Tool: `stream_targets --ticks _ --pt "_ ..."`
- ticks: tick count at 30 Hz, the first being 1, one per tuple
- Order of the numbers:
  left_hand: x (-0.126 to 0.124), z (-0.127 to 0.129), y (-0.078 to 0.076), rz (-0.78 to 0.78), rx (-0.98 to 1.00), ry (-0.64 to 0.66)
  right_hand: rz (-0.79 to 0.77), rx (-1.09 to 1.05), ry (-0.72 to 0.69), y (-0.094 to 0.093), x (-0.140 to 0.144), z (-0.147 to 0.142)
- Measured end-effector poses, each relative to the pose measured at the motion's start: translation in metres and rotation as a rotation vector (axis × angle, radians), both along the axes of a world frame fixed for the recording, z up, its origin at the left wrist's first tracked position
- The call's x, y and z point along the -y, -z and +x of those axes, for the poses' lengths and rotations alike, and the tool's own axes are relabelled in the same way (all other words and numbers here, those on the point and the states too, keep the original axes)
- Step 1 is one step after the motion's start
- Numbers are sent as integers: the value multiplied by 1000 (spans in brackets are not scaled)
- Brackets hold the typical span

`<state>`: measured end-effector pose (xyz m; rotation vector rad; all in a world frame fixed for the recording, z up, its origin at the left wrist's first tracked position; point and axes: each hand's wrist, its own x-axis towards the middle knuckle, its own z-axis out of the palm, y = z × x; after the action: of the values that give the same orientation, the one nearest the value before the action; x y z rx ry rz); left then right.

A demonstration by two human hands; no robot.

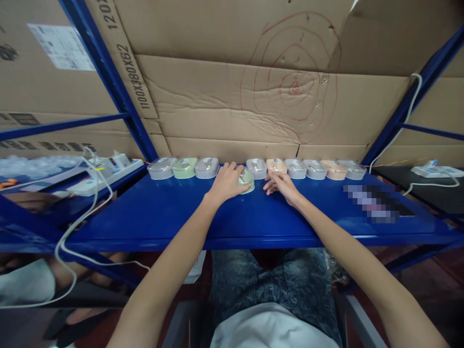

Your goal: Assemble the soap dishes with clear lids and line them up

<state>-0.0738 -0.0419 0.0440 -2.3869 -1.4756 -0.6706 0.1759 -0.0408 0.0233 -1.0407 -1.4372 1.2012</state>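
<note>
A row of small computer mice in grey, green and peach lies upside down along the back of a blue metal shelf. My left hand is curled over a pale green mouse pulled slightly forward out of the row. My right hand rests flat on the shelf with fingers apart, its fingertips just before a peach mouse. To the left lie a grey mouse, a green mouse and another grey mouse.
Large cardboard sheets form the back wall behind blue rack posts. A white power strip with trailing cables lies at the left, another power strip at the right. A blurred patch covers something on the shelf's right side.
</note>
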Motion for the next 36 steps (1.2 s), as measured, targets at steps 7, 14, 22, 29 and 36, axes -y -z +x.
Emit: stream_targets --ticks 7,14,22,29,36 --pt "-8 -13 2 -22 -40 -34 17 8 -10 3 -3 1" --pt "-16 -14 10 -81 8 -88 39 31 -5 5 -4 0" --pt "-31 -14 28 -108 -44 -69 66 62 -8 6 -3 -1" --pt "-35 -14 34 -147 -82 -112 79 62 -29 9 -5 -1" --pt "-35 -19 26 -132 42 -170 104 62 -52 10 -6 0"
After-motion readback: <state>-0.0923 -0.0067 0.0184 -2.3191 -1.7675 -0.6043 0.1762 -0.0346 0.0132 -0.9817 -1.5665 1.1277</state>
